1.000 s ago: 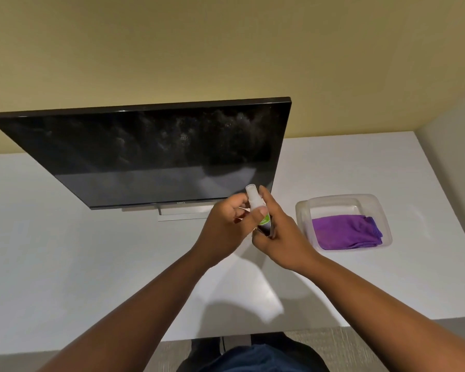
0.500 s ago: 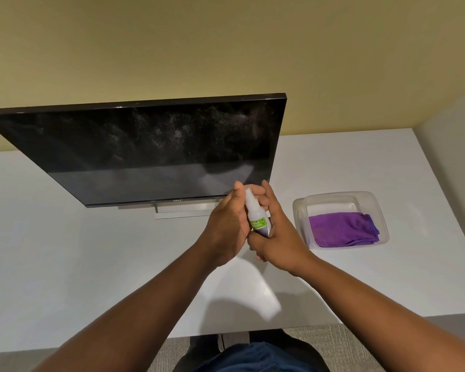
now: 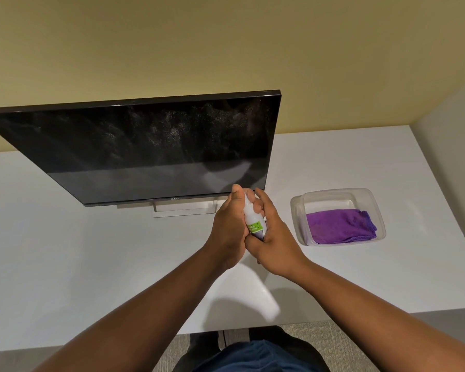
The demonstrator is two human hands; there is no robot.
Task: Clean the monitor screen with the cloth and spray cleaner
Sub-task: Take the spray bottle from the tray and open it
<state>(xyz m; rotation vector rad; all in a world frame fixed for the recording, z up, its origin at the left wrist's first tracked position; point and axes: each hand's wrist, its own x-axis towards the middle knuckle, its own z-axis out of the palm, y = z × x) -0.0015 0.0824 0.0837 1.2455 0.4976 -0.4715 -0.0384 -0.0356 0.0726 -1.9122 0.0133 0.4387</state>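
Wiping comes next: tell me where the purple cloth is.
The folded purple microfibre cloth lies in the clear plastic tray on the white desk, right of both hands.

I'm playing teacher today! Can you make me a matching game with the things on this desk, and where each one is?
Things:
1. small white spray bottle with green label
2. folded purple cloth
3. clear plastic container
4. black flat monitor

Places:
A. standing at the back of the white desk
B. lying inside the container
C. held between the left hand and right hand
D. sitting on the desk, right of the monitor

Pairs: 1-C, 2-B, 3-D, 4-A
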